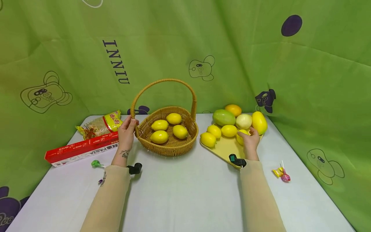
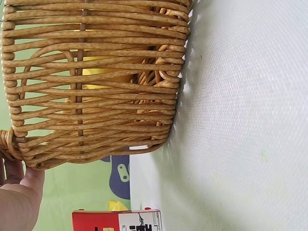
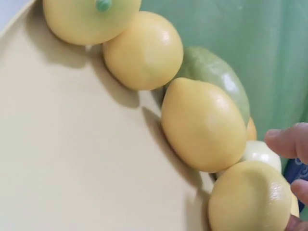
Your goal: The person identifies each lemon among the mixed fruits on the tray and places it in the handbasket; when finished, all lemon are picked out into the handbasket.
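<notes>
A wicker basket (image 1: 171, 150) with several lemons (image 1: 159, 137) inside stands mid-table. At its left side my left hand (image 1: 127, 129) grips the foot of the tall handle (image 1: 165, 80); the left wrist view shows the thumb against the weave there. On a yellow tray (image 1: 229, 148) to the right, more lemons (image 1: 208, 140) line up in front of larger fruit. My right hand (image 1: 251, 141) holds the rightmost lemon (image 3: 250, 197) between thumb and fingers, low by the tray. One finger (image 3: 288, 139) stretches out past that lemon in the right wrist view.
Behind the lemons lie a green mango (image 1: 224, 117), an orange fruit (image 1: 233, 110), a pale round fruit (image 1: 243, 121) and a long yellow fruit (image 1: 259, 123). A red pasta box (image 1: 84, 146), a yellow food bag (image 1: 101, 125) and a green lollipop (image 1: 95, 163) lie left, wrapped sweets (image 1: 282, 174) right.
</notes>
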`<move>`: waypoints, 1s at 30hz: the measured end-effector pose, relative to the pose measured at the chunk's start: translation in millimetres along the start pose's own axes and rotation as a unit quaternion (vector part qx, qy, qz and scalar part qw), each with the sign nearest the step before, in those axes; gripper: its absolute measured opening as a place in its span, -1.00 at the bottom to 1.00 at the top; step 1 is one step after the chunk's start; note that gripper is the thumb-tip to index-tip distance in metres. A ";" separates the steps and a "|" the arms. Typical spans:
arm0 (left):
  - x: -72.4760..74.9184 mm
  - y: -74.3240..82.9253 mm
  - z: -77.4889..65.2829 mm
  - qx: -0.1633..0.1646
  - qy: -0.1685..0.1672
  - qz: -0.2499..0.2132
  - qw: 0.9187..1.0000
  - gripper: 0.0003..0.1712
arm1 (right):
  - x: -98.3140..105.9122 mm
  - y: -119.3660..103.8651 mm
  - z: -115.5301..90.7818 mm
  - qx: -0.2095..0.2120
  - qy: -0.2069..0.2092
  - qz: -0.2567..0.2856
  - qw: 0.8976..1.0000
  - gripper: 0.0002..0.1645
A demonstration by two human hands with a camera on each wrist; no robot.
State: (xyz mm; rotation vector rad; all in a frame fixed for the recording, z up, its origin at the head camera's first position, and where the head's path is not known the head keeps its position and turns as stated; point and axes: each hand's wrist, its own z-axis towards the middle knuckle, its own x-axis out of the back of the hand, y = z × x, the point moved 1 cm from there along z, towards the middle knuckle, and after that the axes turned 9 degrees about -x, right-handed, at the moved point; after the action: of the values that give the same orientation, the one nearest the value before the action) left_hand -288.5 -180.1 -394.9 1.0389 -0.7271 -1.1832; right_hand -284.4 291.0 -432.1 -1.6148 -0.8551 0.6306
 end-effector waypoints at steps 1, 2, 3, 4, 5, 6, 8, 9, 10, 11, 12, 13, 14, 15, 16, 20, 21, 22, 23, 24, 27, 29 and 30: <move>0.0 -0.2 0.2 0.000 0.001 -0.002 1.000 -0.47 | -0.2 1.2 0.7 -0.007 0.000 -0.006 1.000 -0.17; 0.0 -0.4 0.3 -0.001 0.002 -0.004 1.000 -0.47 | -0.3 2.3 1.0 -0.014 -0.001 -0.010 1.000 -0.16; -0.2 -0.7 0.4 -0.001 0.004 -0.005 1.000 -0.47 | -0.4 3.2 1.1 -0.019 -0.002 -0.009 1.000 -0.15; -0.3 -1.0 0.6 -0.002 0.005 -0.007 1.000 -0.47 | -0.4 4.2 1.3 -0.022 -0.004 -0.009 1.000 -0.15; -0.4 -1.1 0.7 -0.002 0.007 -0.010 1.000 -0.47 | -0.5 4.9 1.5 -0.024 -0.004 -0.007 1.000 -0.15; -0.6 -1.2 0.7 -0.002 0.008 -0.011 1.000 -0.47 | -0.8 5.3 1.4 -0.027 -0.004 -0.008 1.000 -0.14; -0.7 -1.6 1.0 -0.003 0.009 -0.011 1.000 -0.47 | -1.2 6.0 1.7 -0.028 -0.003 -0.012 1.000 -0.14; -0.6 -1.8 1.0 -0.003 0.010 -0.011 1.000 -0.48 | -1.2 6.2 2.0 -0.027 -0.001 -0.016 1.000 -0.14; -0.6 -1.7 0.9 -0.002 0.011 -0.009 1.000 -0.48 | -1.4 6.5 2.3 -0.025 0.002 -0.019 0.999 -0.15; -0.5 -1.6 0.9 -0.002 0.011 -0.009 1.000 -0.48 | -1.6 6.6 2.4 -0.022 0.004 -0.023 0.999 -0.16; -0.4 -1.8 0.9 -0.002 0.011 -0.008 1.000 -0.48 | -1.9 6.6 2.4 -0.019 0.005 -0.026 0.999 -0.17; -0.2 -1.9 0.9 -0.001 0.011 -0.008 1.000 -0.49 | -1.9 6.8 2.4 -0.016 0.007 -0.028 0.999 -0.18; -0.2 -1.6 0.7 -0.001 0.011 -0.008 1.000 -0.48 | -1.8 6.8 2.1 -0.013 0.008 -0.028 0.999 -0.19; -0.2 -1.4 0.6 -0.001 0.011 -0.007 1.000 -0.48 | -2.0 6.6 1.8 -0.011 0.009 -0.026 1.000 -0.20; -0.2 -1.6 0.5 0.000 0.011 -0.007 1.000 -0.49 | -2.0 6.6 1.6 -0.011 0.011 -0.023 1.000 -0.21; -0.9 -1.9 0.2 0.001 0.010 -0.007 1.000 -0.49 | 0.4 4.8 -0.3 -0.015 0.031 -0.008 0.999 -0.24; -1.1 -1.9 0.1 0.001 0.011 -0.008 1.000 -0.49 | 1.5 3.7 -0.9 -0.014 0.037 -0.004 0.999 -0.25; -1.2 -2.0 0.2 0.001 0.011 -0.008 1.000 -0.49 | 2.8 2.4 -1.5 -0.010 0.043 0.000 0.999 -0.27; -1.3 -1.9 0.1 0.001 0.011 -0.008 1.000 -0.48 | 3.8 0.5 -2.2 -0.004 0.048 0.004 0.999 -0.28; -1.5 -1.8 0.2 0.000 0.012 -0.010 1.000 -0.48 | 4.7 -1.6 -2.7 0.003 0.051 0.010 0.999 -0.30; -1.7 -1.3 0.3 -0.002 0.015 -0.010 1.000 -0.48 | 4.9 -10.1 -6.0 0.028 0.042 0.036 0.998 -0.31; -1.6 -1.5 0.6 -0.003 0.017 -0.010 1.000 -0.49 | 2.4 -17.1 -9.7 0.043 0.021 0.057 0.997 -0.31; -1.5 -1.6 0.8 -0.003 0.019 -0.012 1.000 -0.49 | 0.4 -20.6 -11.8 0.051 0.006 0.071 0.996 -0.32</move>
State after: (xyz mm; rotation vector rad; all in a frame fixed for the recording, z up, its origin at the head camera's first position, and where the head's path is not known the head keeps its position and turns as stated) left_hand -290.2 -178.9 -396.0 1.0644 -0.6835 -1.1825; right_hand -278.9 286.2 -409.5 -1.5934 -0.6927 0.7514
